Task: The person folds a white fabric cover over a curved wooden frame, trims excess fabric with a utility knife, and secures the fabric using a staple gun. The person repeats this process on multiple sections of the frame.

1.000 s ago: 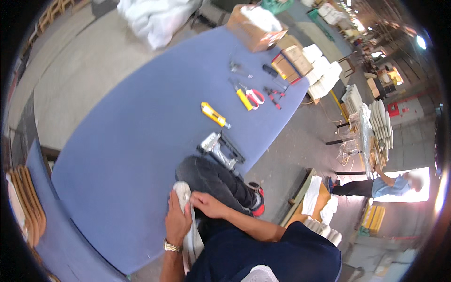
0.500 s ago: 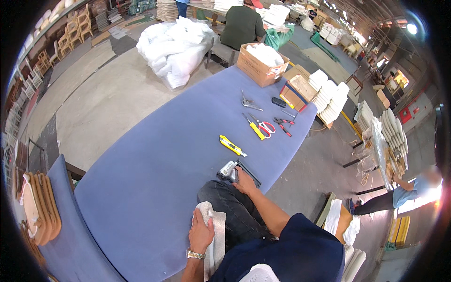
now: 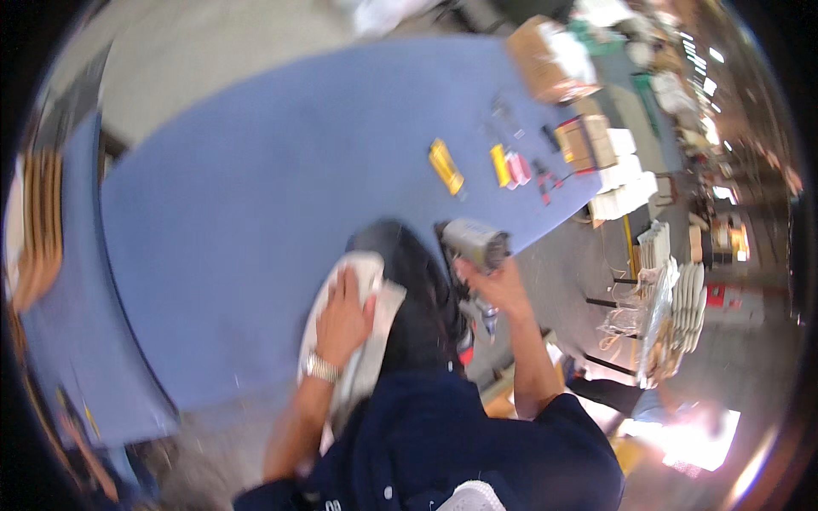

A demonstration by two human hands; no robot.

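Your left hand [image 3: 342,317] lay flat on the white cloth piece [image 3: 358,328], fingers spread and pressing it over the near edge of the worktop [image 3: 256,196], while your right hand [image 3: 498,285] had its fingers closed around a grey staple-gun-like tool [image 3: 474,243] held just off that edge, beside the dark piece [image 3: 409,289] across your lap. The picture was smeared, so the tool's exact kind could not be told.

The risk, as I judged it, was the tool's nose coming down close to your pressing fingers, or the cloth sliding off the edge if your palm eased.

The worktop was long and covered in blue, with a yellow utility knife [image 3: 446,166], small hand tools [image 3: 515,166] and cardboard boxes [image 3: 550,60] at its far end. Beyond lay a concrete floor [image 3: 213,51] and stacked white goods [image 3: 673,289].
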